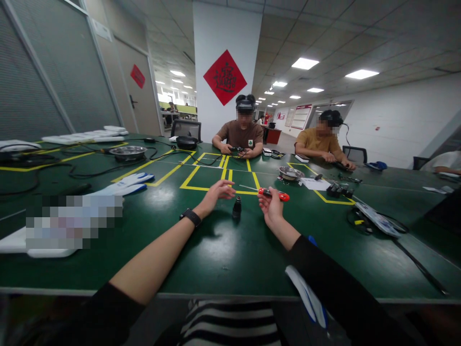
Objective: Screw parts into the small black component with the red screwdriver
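A screwdriver with a red and black handle (283, 196) is gripped in my right hand (272, 207), its thin metal shaft pointing left over the table. Between my hands a small black tapered part (236, 210) stands upright on the green tabletop, with a narrow tip at its top. My left hand (215, 196) hovers just left of that part, its fingers stretched out and holding nothing. A dark watch (190, 217) is on my left wrist.
White-and-blue gloves (133, 182) lie at left, another glove (306, 294) by my right forearm. Metal bowls (128, 153) (290, 173), cables and black parts (338, 190) sit farther off. Two people (242, 129) (322, 139) work across the table (151, 269).
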The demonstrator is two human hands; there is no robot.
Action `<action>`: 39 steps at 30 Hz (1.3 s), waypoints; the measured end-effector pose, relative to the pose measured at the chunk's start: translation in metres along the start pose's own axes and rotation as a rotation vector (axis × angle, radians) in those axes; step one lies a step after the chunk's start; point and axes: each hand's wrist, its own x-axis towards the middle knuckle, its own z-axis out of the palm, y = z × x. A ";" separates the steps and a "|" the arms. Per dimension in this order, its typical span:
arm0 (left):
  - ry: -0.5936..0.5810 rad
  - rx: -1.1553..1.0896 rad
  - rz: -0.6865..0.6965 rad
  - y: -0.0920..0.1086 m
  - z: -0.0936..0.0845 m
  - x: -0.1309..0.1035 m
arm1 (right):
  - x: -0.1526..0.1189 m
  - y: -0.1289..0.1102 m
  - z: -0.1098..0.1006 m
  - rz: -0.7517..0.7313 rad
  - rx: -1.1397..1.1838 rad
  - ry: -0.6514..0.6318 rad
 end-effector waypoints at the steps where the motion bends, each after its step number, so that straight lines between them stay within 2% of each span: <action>1: 0.132 0.058 0.020 -0.002 -0.007 0.002 | 0.001 0.002 -0.001 0.015 -0.029 -0.009; 3: 0.336 0.256 0.042 -0.011 -0.021 0.004 | 0.001 0.006 -0.001 0.022 -0.084 -0.031; 5: 0.396 0.480 0.000 -0.024 -0.033 0.005 | 0.002 0.011 -0.002 0.007 -0.136 -0.047; 7: 0.374 0.611 -0.100 -0.038 -0.040 0.006 | 0.002 0.014 -0.002 0.004 -0.177 -0.066; 9: 0.296 0.664 -0.168 -0.050 -0.044 0.008 | 0.002 0.016 -0.001 0.028 -0.194 -0.103; 13: 0.218 0.789 -0.175 -0.062 -0.045 0.011 | -0.002 0.014 0.001 0.080 -0.203 -0.182; 20: 0.193 1.028 -0.199 -0.055 -0.041 0.007 | -0.006 0.014 0.004 0.068 -0.299 -0.247; 30: 0.164 1.049 -0.197 -0.053 -0.039 0.005 | -0.007 0.015 0.005 0.070 -0.345 -0.324; 39: 0.144 1.085 -0.205 -0.052 -0.038 0.006 | -0.005 0.018 0.003 0.033 -0.365 -0.316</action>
